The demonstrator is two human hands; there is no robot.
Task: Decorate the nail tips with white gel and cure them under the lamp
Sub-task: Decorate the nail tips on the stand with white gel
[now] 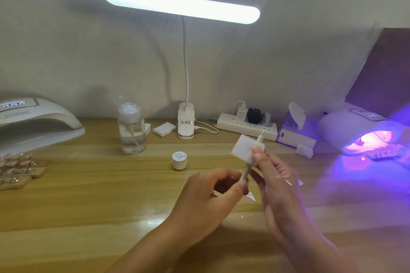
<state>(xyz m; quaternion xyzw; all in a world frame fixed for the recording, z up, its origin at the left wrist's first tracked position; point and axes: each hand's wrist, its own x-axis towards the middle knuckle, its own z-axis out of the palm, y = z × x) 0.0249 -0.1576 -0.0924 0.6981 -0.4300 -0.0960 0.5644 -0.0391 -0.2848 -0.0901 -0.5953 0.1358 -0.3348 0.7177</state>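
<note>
At lower centre the left hand [213, 193] pinches the brush [245, 174] while the right hand [275, 175] pinches a white pad [245, 146] over its shaft, apparently wiping; beyond, the gel pot [179, 159] stands capped; at far right, nail tips [385, 153] lie under the lit lamp [341, 126], curing presumably underway.

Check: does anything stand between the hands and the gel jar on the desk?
Nothing visible does. The gel jar, lid on, stands on open desk beyond the left hand, which grips the brush; the right hand pinches a white pad around it.
</note>
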